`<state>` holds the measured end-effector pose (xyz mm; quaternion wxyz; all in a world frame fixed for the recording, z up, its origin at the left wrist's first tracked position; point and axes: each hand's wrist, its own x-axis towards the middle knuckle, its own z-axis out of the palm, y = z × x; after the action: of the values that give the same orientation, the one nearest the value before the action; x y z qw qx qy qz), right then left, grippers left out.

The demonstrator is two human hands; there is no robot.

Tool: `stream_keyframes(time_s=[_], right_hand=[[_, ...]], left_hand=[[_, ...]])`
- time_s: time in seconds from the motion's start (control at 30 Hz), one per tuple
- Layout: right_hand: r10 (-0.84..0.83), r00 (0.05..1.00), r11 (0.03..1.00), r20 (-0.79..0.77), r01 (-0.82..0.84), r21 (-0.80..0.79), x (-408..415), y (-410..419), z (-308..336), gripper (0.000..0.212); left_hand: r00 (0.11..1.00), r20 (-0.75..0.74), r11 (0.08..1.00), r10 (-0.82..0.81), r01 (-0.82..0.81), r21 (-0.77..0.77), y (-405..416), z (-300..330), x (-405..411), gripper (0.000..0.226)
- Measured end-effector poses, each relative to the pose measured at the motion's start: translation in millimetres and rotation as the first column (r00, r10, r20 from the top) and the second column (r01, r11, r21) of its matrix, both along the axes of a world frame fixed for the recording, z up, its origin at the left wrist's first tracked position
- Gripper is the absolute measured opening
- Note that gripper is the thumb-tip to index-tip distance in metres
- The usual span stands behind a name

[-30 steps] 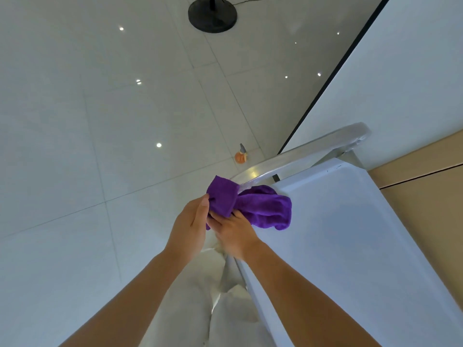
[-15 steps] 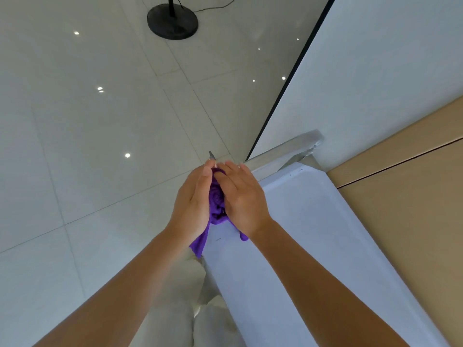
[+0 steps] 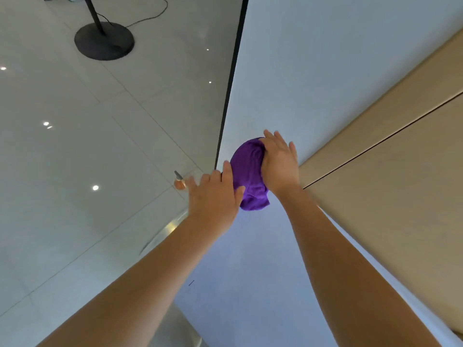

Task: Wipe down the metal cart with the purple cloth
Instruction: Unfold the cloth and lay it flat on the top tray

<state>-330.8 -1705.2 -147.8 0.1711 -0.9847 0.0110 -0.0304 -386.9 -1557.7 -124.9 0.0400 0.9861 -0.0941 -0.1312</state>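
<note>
The purple cloth (image 3: 250, 174) is bunched into a rounded wad at the far end of the metal cart's pale top (image 3: 250, 271), close to the white wall. My right hand (image 3: 279, 164) lies over the cloth's right side with straight fingers pointing away from me and presses on it. My left hand (image 3: 213, 196) is flat beside the cloth on the left, fingers straight, its thumb resting against the cloth's lower edge. The cart's shiny rounded rim (image 3: 165, 231) shows under my left forearm. Both forearms hide much of the cart top.
A white wall (image 3: 325, 58) with a black edge strip (image 3: 230, 96) stands straight ahead, and a beige wood panel (image 3: 388, 171) is at the right. On the glossy tiled floor at left are a black round stand base (image 3: 104, 41) with a cable and a small orange object (image 3: 180, 182).
Both hands have moved forward along the cart top toward the wall. They were closed together over the cloth; now they lie apart with straight fingers and the cloth bulges between them.
</note>
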Motion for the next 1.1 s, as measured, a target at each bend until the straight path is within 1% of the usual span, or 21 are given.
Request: stream_keyframes(time_s=[0.03,0.07,0.1,0.13,0.17,0.23,0.3,0.37,0.4,0.43,0.47,0.5,0.53,0.57,0.6,0.7,0.77,0.83,0.87,1.0,1.1], right_hand=[[-0.082,0.994,0.994,-0.066,0.087,0.069,5,-7,1,0.046],[-0.173,0.978,0.962,-0.117,0.193,0.191,9,-12,-1,0.045],[-0.267,0.945,0.884,-0.189,0.318,0.342,11,-12,-2,0.043],[-0.336,0.903,0.770,-0.266,0.426,0.475,12,-11,-4,0.038],[-0.376,0.868,0.653,-0.323,0.496,0.572,13,-8,-6,0.033],[-0.414,0.819,0.467,-0.398,0.566,0.679,13,-6,-9,0.028],[-0.427,0.785,0.310,-0.449,0.594,0.743,10,-5,-11,0.029],[-0.425,0.736,0.150,-0.527,0.631,0.761,3,-2,-17,0.029],[-0.407,0.710,0.069,-0.575,0.651,0.756,-1,0,-21,0.028],[-0.381,0.684,-0.020,-0.622,0.667,0.745,-6,1,-25,0.029],[-0.351,0.659,-0.128,-0.665,0.670,0.732,-12,3,-30,0.028],[-0.325,0.639,-0.240,-0.697,0.657,0.715,-19,4,-34,0.027],[-0.306,0.625,-0.338,-0.718,0.634,0.696,-25,5,-39,0.026],[-0.298,0.616,-0.408,-0.730,0.609,0.680,-31,5,-42,0.024],[-0.301,0.610,-0.451,-0.733,0.587,0.673,-36,5,-45,0.022],[-0.380,0.579,-0.472,-0.721,0.549,0.690,-50,-2,-45,0.025],[-0.457,0.559,-0.460,-0.692,0.517,0.722,-63,-11,-43,0.030],[-0.534,0.500,-0.445,-0.682,0.520,0.730,-82,-22,-39,0.034],[-0.571,0.467,-0.431,-0.675,0.529,0.731,-92,-28,-36,0.035],[-0.689,0.402,-0.338,-0.603,0.559,0.758,-136,-53,-27,0.035],[-0.746,0.374,-0.287,-0.551,0.566,0.773,-176,-73,-20,0.032]], left_hand=[[0.999,0.005,0.999,-0.045,0.044,0.003,-14,2,13,0.062],[0.997,0.021,0.997,-0.071,0.072,-0.018,-27,0,24,0.062],[0.995,0.029,0.995,-0.091,0.092,-0.032,-39,0,35,0.061],[0.994,0.021,0.993,-0.110,0.111,-0.030,-48,-2,45,0.062],[0.992,0.004,0.992,-0.125,0.125,-0.024,-56,-3,54,0.065],[0.986,-0.051,0.987,-0.157,0.158,0.015,-67,-3,66,0.078],[0.974,-0.064,0.971,-0.218,0.223,0.091,-74,-1,74,0.085],[0.948,-0.032,0.935,-0.316,0.317,0.159,-77,-3,77,0.079],[0.924,-0.017,0.900,-0.382,0.376,0.219,-78,-6,79,0.073],[0.887,-0.011,0.843,-0.462,0.443,0.306,-80,-10,79,0.068],[0.839,-0.016,0.763,-0.545,0.503,0.406,-82,-13,78,0.064],[0.790,-0.025,0.678,-0.613,0.542,0.496,-84,-17,77,0.063],[0.754,-0.032,0.614,-0.656,0.557,0.559,-87,-20,75,0.063],[0.735,-0.034,0.585,-0.677,0.566,0.580,-89,-22,72,0.064],[0.727,-0.032,0.591,-0.685,0.581,0.560,-91,-22,68,0.064],[0.731,-0.001,0.683,-0.683,0.638,0.355,-92,-28,52,0.059],[0.767,0.004,0.755,-0.642,0.631,0.178,-89,-37,41,0.059],[0.797,-0.033,0.797,-0.603,0.604,0.011,-86,-48,31,0.055],[0.804,-0.054,0.805,-0.593,0.591,-0.047,-85,-54,25,0.054],[0.812,-0.168,0.828,-0.559,0.535,-0.168,-85,-74,-9,0.059],[0.791,-0.150,0.799,-0.593,0.554,-0.235,-95,-81,-41,0.061]])
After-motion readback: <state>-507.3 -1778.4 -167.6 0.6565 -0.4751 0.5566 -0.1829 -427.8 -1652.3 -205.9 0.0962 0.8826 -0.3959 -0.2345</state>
